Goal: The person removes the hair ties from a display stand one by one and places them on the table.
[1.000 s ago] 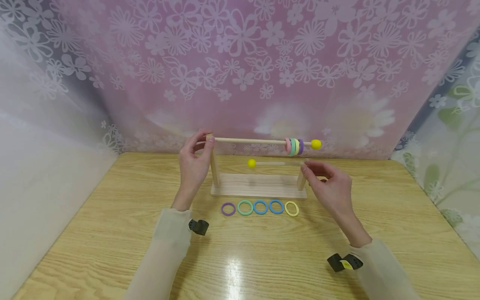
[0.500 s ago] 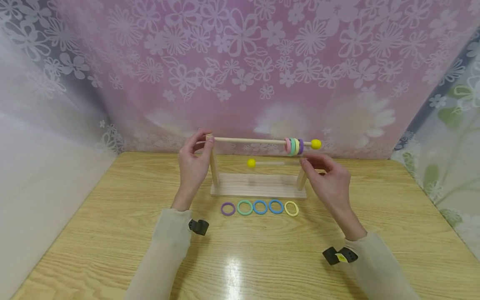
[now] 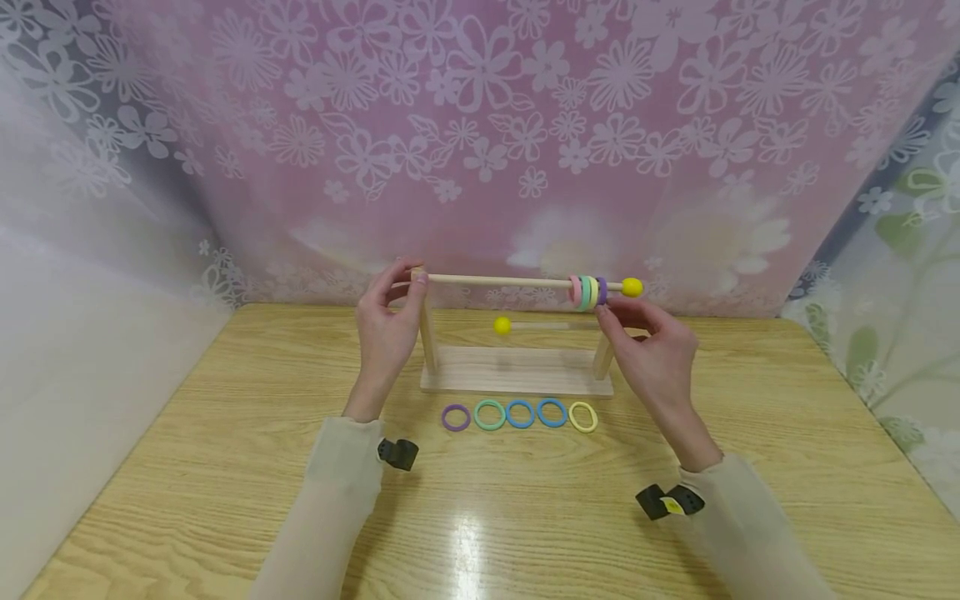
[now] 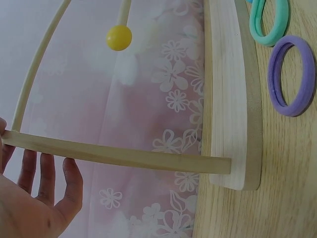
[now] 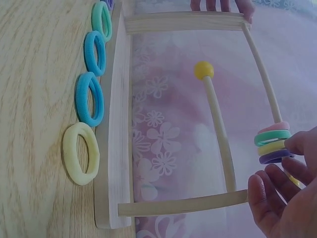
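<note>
Squarely ahead, the wooden stand [image 3: 517,372] sits with its long axis running from 9 to 3 o'clock.
From the left post [image 3: 428,337], the upper rod [image 3: 498,282] points to 3 o'clock, ending in a yellow knob [image 3: 632,287]; the lower rod [image 3: 551,326] points to 9. Pink, green, yellow and purple rings [image 3: 585,294] hang on the upper rod near its knob. Your left hand [image 3: 388,325] pinches the top of the left post, thumb and fingers nearly closed around it. Your right hand [image 3: 660,354] has its fingers bent, thumb and index only slightly apart, at the purple end of the rings, around 5 o'clock; you cannot tell whether it grips any. Five loose rings [image 3: 521,427] lie on the table [image 3: 555,500] at the base's 6 o'clock.
</note>
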Motion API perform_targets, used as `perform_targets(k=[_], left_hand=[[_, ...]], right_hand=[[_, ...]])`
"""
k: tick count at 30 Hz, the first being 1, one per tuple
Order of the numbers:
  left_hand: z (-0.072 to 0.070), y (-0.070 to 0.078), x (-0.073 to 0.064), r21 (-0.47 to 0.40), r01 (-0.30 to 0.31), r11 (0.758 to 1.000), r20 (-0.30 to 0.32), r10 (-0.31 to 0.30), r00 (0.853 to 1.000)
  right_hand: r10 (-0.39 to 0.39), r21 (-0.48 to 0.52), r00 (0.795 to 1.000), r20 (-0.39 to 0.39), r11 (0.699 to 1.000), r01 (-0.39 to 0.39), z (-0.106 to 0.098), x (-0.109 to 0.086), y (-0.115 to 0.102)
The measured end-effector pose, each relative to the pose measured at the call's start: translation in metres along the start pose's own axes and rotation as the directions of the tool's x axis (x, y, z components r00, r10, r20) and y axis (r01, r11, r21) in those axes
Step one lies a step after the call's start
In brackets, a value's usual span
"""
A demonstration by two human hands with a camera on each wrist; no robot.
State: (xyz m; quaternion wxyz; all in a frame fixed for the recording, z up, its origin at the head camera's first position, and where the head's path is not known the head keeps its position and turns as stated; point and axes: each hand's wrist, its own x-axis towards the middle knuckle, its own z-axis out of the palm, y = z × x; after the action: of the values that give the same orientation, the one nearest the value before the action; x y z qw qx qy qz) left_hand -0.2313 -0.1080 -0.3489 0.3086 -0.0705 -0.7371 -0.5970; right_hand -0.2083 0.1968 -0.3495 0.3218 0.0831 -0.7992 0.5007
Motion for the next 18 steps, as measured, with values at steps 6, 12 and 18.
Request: perform_targets(k=[6, 12, 18], left_hand=[[-0.0004, -0.001, -0.0007, -0.007, 0.004, 1.0, 0.0, -0.004, 1.0], [-0.0014, 0.0009, -0.001, -0.02, 0.021, 1.0, 0.003, -0.021, 1.0], [-0.0027, 0.001, -0.0017, -0.018, 0.019, 1.0, 0.004, -0.019, 1.0]], right_hand=[[-0.008, 0.01, 1.0, -0.025, 1.0, 0.008, 0.0027, -0.001, -0.0014], [-0.017, 0.022, 0.999, -0.045, 1.0, 0.018, 0.0045, -0.0019, -0.0046], [-0.015, 0.0, 0.998, -0.067, 1.0, 0.015, 0.0055, -0.0029, -0.0067]])
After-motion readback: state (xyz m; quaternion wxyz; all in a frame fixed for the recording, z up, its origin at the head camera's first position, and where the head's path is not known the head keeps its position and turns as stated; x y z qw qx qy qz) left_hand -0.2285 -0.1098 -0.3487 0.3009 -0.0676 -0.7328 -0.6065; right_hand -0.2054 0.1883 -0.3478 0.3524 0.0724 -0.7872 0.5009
